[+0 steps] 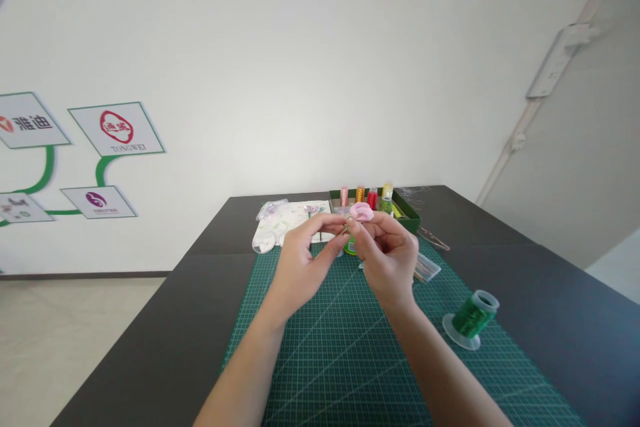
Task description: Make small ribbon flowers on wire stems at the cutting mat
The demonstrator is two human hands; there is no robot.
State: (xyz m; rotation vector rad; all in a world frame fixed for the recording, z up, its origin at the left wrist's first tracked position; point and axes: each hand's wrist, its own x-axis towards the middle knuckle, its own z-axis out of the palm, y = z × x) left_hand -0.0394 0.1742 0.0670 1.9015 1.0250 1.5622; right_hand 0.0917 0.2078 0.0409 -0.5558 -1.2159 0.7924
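Observation:
Both hands are raised above the green cutting mat (327, 333), their fingertips meeting. My right hand (387, 257) is closed, pinching a small pink petal-like piece (361, 212) with a pale, rounded, cupped shape. From the left, my left hand (307, 257) closes thumb and forefinger at the base of that piece. A thin, light strand like a wire seems to lie between those fingertips, too small to make out. The fingers hide the lower part of the pink piece.
A spool of green thread (471, 317) stands on the mat at right. Behind the hands, a green tray (411, 221) holds several coloured thread spools. Pliers-like tool (434, 239) and clear case (427, 268) lie right; white sheet (273, 223) with plastic-wrapped items lies back left.

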